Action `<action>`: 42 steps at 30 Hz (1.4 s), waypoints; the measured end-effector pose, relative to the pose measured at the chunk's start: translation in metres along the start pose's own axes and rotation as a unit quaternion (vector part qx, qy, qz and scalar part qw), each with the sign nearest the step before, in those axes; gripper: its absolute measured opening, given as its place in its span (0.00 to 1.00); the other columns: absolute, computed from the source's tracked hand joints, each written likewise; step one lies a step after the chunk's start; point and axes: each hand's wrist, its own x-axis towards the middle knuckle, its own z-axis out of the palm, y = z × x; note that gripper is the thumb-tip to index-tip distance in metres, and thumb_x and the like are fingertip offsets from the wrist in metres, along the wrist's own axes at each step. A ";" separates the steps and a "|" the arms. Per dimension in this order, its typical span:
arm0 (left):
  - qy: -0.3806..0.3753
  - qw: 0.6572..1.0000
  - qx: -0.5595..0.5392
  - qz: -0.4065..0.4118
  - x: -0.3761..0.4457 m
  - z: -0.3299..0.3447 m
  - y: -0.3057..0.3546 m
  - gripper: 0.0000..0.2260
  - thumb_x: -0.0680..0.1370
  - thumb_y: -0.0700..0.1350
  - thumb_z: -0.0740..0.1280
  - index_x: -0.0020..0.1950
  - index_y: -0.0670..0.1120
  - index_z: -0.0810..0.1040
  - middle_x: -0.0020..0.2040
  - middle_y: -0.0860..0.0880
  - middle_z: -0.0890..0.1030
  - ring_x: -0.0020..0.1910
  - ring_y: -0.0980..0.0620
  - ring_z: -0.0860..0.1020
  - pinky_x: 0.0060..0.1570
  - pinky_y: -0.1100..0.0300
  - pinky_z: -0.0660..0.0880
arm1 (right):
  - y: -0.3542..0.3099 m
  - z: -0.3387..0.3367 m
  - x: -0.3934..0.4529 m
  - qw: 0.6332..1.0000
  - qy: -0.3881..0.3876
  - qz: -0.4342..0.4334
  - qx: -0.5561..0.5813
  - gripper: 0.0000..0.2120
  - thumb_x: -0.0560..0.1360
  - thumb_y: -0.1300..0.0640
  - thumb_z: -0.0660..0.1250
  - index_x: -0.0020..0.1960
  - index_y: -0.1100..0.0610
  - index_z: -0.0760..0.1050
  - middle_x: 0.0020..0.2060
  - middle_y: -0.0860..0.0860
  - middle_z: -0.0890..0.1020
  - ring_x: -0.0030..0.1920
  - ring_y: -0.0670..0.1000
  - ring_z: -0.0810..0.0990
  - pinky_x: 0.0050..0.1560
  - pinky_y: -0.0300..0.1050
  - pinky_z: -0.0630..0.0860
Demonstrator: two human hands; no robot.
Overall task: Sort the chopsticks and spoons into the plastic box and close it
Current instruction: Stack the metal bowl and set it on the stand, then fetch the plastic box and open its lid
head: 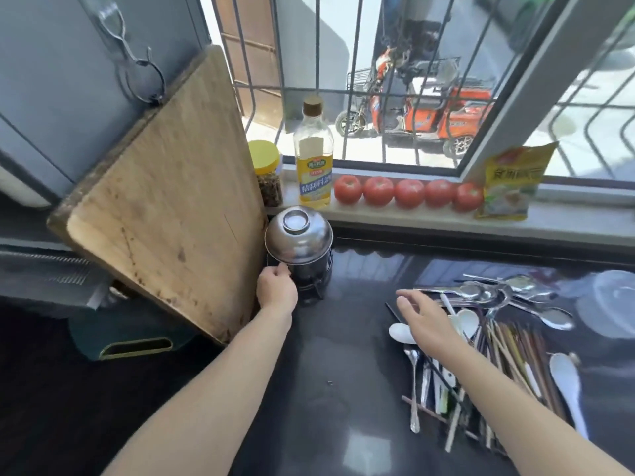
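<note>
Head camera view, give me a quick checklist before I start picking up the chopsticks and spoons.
1. Right hand free and open above the pile: ok.
2. Left hand free: not ok, its fingers touch the dark container under the upturned steel bowl.
3. Wooden chopsticks and metal spoons within reach on the dark countertop: ok.
4. Utensils sorted: not ok, mixed together.
5. Plastic box open and ready: cannot tell.
</note>
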 end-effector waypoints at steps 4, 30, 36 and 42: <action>-0.026 0.998 0.055 0.014 0.001 -0.007 0.008 0.15 0.84 0.49 0.59 0.51 0.39 0.78 0.51 0.40 0.81 0.54 0.38 0.78 0.55 0.50 0.73 | 0.004 0.005 -0.007 0.999 0.019 0.032 0.013 0.12 0.83 0.51 0.61 0.64 0.52 0.77 0.55 0.46 0.79 0.60 0.49 0.76 0.62 0.43 0.69; -0.253 0.960 0.043 -0.116 -0.273 0.129 -0.038 0.05 0.83 0.37 0.63 0.50 0.40 0.78 0.43 0.41 0.81 0.36 0.47 0.77 0.41 0.55 0.76 | 0.233 -0.279 -0.024 0.824 0.277 0.309 0.387 0.18 0.82 0.45 0.61 0.56 0.61 0.71 0.44 0.58 0.79 0.36 0.54 0.80 0.37 0.48 0.79; -0.219 0.967 0.063 -0.111 -0.301 0.132 -0.041 0.06 0.83 0.38 0.63 0.52 0.39 0.79 0.45 0.43 0.82 0.40 0.46 0.79 0.49 0.51 0.77 | 0.241 -0.307 0.005 0.819 0.255 0.304 0.414 0.18 0.83 0.52 0.59 0.68 0.61 0.71 0.51 0.58 0.81 0.37 0.51 0.80 0.32 0.43 0.78; -0.229 0.970 0.029 -0.077 -0.315 0.128 -0.036 0.08 0.84 0.42 0.63 0.54 0.39 0.79 0.45 0.43 0.82 0.41 0.47 0.80 0.47 0.52 0.78 | 0.176 -0.263 -0.055 0.899 0.239 0.180 0.319 0.15 0.83 0.50 0.57 0.54 0.60 0.75 0.42 0.56 0.83 0.36 0.53 0.84 0.45 0.53 0.82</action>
